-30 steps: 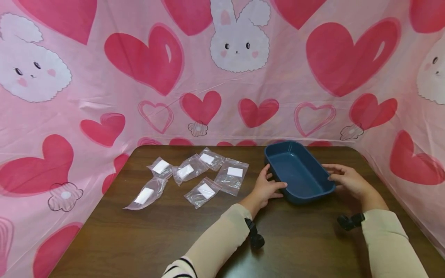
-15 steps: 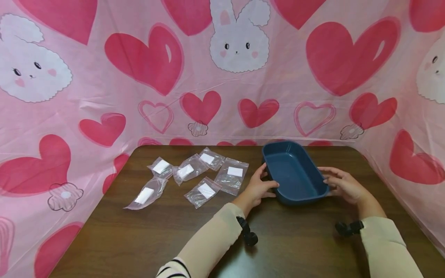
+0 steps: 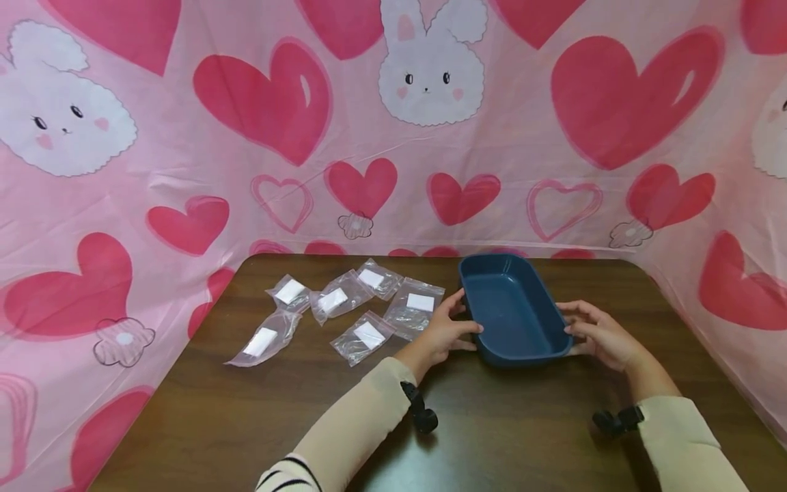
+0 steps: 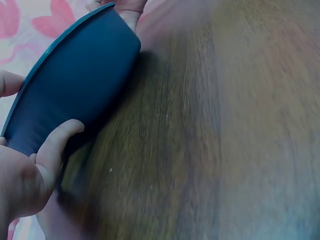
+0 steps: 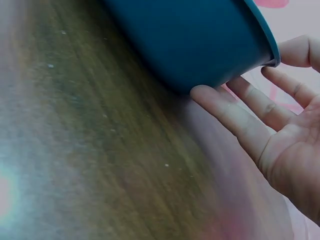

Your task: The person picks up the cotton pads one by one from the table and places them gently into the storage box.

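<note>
A deep blue rectangular basin [image 3: 510,318], with rounded corners and nothing inside, stands on the right half of the brown table. My left hand [image 3: 440,338] grips its left side, the thumb at the rim and the other fingers along the outer wall. On the opposite side my right hand [image 3: 605,339] holds the near right corner, its thumb by the rim. Both wrist views show the outer wall of the basin [image 4: 80,75] close up, with fingertips [image 5: 202,93] touching low on it. Whether its base is fully on the table is hard to tell.
Several clear plastic bags [image 3: 363,337], each with a white rectangular piece inside, lie left of the basin. The nearest bag [image 3: 420,303] is just beside my left hand. A pink curtain [image 3: 424,150] with hearts and rabbits hangs behind the table [image 3: 492,424].
The basin has moved left and slightly nearer, with both hands on it throughout. The bags have stayed in place on the table. The head view has shifted a little.
</note>
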{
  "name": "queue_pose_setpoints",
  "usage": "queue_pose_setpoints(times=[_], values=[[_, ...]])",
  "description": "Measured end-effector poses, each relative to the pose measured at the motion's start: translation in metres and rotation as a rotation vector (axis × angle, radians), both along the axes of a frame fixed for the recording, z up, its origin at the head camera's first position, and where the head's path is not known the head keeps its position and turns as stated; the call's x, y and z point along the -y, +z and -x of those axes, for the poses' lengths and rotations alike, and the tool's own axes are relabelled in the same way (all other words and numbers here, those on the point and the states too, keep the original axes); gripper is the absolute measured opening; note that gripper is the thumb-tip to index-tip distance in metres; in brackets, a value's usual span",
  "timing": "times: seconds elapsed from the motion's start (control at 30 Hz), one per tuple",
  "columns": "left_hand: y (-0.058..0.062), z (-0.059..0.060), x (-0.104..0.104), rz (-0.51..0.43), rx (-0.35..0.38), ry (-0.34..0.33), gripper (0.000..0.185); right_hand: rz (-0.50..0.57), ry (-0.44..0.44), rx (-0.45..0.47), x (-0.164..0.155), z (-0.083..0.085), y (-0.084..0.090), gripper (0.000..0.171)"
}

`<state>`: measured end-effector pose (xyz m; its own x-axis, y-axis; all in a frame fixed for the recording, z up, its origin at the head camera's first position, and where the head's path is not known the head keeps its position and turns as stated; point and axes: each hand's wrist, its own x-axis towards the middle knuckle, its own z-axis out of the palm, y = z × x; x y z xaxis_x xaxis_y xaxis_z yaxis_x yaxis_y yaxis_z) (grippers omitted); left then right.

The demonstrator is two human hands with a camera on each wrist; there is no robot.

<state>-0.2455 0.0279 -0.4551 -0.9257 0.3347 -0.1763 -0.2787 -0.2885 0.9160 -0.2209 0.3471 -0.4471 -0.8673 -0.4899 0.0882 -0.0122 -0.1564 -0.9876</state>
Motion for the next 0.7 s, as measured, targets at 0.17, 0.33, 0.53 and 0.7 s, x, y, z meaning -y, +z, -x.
queue_pose_setpoints(times=[0.17,0.33,0.53,0.7], values=[[0.0,-0.002,0.008,0.0,0.005,-0.017,0.088,-0.006,-0.015,0.013,0.006,-0.003,-0.001,0.04],[0.0,-0.005,0.015,0.0,0.019,-0.039,0.087,-0.038,-0.018,0.0,0.013,-0.008,0.0,0.037],[0.002,-0.01,0.024,0.011,0.007,-0.058,0.087,-0.041,0.005,-0.005,0.02,-0.013,-0.002,0.039],[-0.001,-0.013,0.033,0.004,-0.009,-0.064,0.088,-0.065,0.019,0.002,0.026,-0.016,-0.003,0.039]])
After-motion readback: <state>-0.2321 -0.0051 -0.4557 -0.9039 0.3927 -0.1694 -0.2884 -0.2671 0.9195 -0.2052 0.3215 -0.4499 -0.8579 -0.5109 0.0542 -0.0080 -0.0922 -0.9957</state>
